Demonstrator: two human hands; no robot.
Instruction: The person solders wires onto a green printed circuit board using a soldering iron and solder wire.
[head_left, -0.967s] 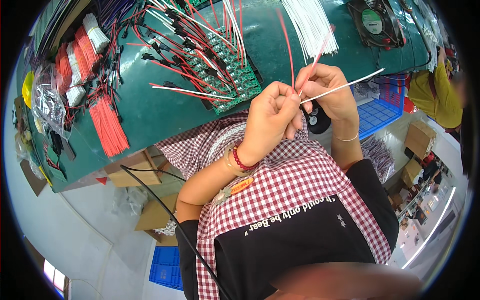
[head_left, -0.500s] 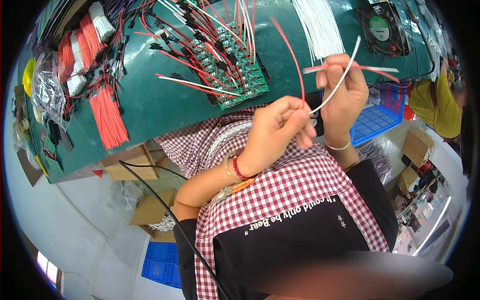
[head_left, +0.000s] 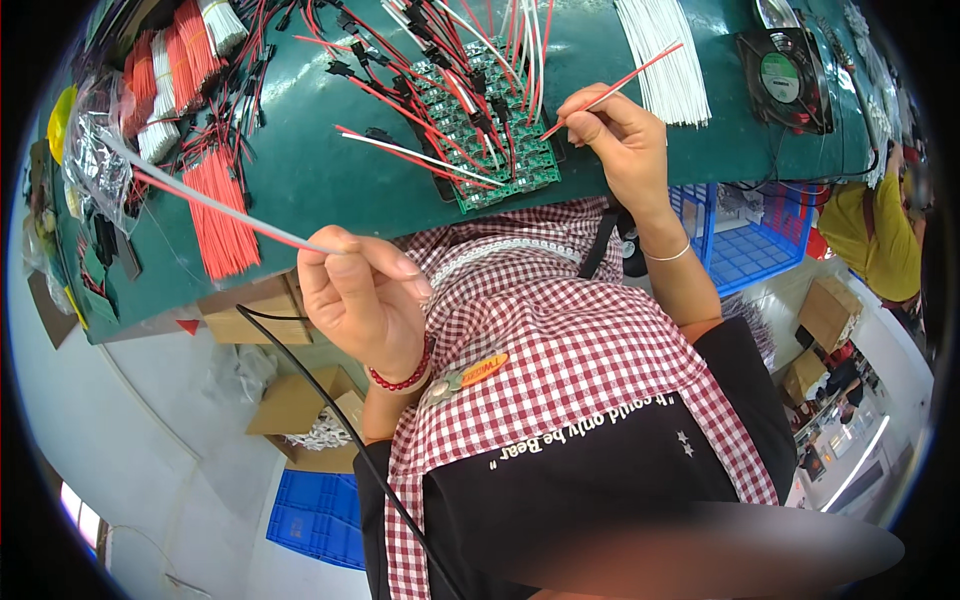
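Observation:
My left hand [head_left: 362, 300] is out to the left, pinching a red and white wire pair [head_left: 235, 212]; its far ends smear with motion toward the upper left. Thumb and fingertips of my right hand [head_left: 628, 152] are closed on a second red and white wire pair [head_left: 640, 70], held at a slant just right of the green circuit board panel [head_left: 480, 185]. Many red and white wires with black connectors [head_left: 430, 110] rise from that panel. To the right of the panel lies a sheaf of white wires [head_left: 665, 70].
Bundles of red and white wires [head_left: 160, 75] lie at the far left beside a clear plastic bag [head_left: 98, 170]. Loose red wires [head_left: 220, 215] spread below them. A black fan [head_left: 785, 80] stands at the right. A blue crate [head_left: 745, 250] is beyond the table edge.
My hands have drawn apart, the left down and leftward, the right up toward the panel. Each carries a wire pair; before, the two hands were close together. The view has shifted slightly.

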